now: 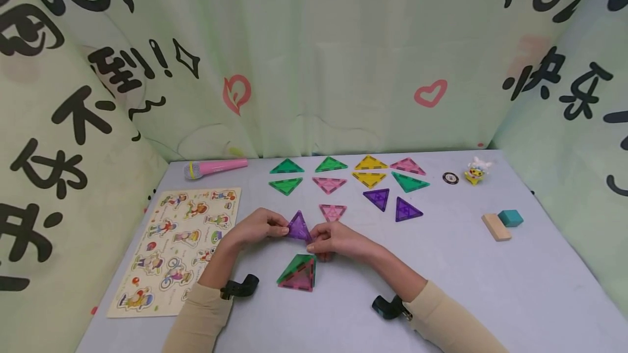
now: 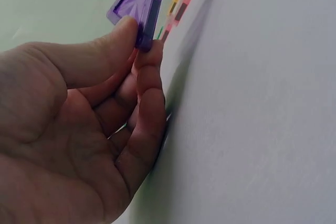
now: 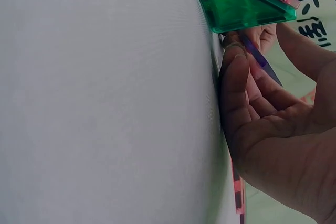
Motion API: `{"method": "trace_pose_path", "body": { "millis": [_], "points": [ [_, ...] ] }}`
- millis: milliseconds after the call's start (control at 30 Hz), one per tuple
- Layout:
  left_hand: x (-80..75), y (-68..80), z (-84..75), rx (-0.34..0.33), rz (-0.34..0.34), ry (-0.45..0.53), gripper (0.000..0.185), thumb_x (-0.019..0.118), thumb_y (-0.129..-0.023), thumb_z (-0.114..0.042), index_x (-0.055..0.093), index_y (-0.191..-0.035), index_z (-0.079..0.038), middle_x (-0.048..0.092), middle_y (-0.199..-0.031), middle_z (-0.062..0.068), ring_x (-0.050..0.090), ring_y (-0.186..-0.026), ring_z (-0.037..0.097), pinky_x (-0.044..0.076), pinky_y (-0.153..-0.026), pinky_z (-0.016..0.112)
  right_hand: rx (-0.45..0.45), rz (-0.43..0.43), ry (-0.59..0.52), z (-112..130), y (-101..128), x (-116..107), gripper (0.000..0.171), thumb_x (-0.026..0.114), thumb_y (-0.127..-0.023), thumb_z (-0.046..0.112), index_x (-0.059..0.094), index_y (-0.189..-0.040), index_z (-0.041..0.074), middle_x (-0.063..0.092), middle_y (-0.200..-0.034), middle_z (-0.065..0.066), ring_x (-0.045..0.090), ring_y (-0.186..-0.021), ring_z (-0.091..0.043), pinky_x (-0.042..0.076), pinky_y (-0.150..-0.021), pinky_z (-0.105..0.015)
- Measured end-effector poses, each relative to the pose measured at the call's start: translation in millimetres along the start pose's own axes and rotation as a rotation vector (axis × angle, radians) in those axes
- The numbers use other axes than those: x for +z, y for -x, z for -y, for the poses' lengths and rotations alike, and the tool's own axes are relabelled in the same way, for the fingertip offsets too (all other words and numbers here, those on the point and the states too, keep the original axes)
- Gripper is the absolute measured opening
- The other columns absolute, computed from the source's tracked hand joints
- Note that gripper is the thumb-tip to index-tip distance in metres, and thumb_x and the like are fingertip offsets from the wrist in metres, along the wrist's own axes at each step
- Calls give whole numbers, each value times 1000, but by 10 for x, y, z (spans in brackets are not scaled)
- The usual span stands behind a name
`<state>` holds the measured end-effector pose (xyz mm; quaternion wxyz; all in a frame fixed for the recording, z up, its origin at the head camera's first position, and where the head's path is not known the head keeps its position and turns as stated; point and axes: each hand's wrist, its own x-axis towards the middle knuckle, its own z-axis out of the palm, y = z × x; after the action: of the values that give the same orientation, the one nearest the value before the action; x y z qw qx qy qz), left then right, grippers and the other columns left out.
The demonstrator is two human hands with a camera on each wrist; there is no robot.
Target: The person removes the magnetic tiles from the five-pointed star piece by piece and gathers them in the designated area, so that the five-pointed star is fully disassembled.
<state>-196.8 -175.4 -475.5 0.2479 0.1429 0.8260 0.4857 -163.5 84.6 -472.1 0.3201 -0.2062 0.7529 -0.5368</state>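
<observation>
Pinched between both your hands, left hand (image 1: 257,226) and right hand (image 1: 336,239) at opposite corners, one purple triangle tile (image 1: 297,226) stands upright, point up, just behind the green-and-pink tile pyramid (image 1: 297,273); eleven loose triangle tiles (image 1: 378,199) lie flat farther back.
</observation>
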Motion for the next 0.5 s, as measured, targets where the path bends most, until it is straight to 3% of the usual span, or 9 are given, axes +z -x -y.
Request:
{"method": "trace_pose_path", "body": {
  "millis": [233, 500],
  "points": [
    [-26, -14, 12, -52, -125, -3, 17, 68, -93, -15, 75, -101, -1, 64, -81, -1, 50, -73, 12, 43, -66, 25, 34, 8, 13, 25, 30, 0, 21, 67, -94, 26, 69, -102, 8, 65, -80, -5, 58, -69, -15, 51, -65, -26],
    [21, -135, -77, -102, -218, -114, 18, 70, -92, -18, 77, -103, -5, 69, -87, 4, 52, -75, 13, 43, -66, 24, 47, 16, 14, 47, 80, -2, 20, 65, -96, 25, 71, -103, 6, 65, -80, -6, 58, -68, -15, 50, -64, -26]
  ]
}}
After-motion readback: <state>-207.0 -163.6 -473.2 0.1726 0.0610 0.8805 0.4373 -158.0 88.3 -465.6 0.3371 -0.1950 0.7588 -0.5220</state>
